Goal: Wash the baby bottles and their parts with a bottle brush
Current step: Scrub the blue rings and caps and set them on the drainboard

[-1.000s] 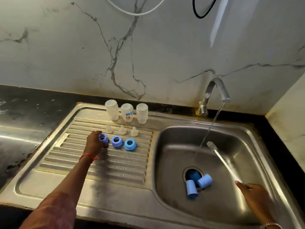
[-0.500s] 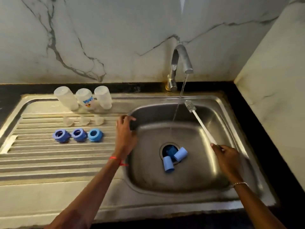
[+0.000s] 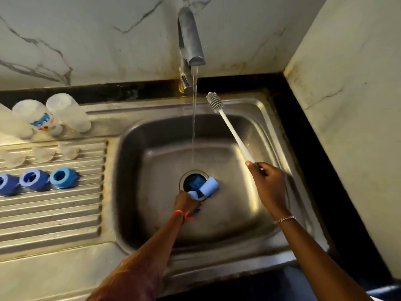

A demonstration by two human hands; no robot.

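Left grip [image 3: 187, 200] on blue cap [image 3: 193, 194]; bottle brush [image 3: 230, 127] in right grip [image 3: 268, 181].

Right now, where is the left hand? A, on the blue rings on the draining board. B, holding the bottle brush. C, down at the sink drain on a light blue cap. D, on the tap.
C: the left hand is down at the drain, fingers on a light blue cap, while the right hand holds the bottle brush up beside the running water.
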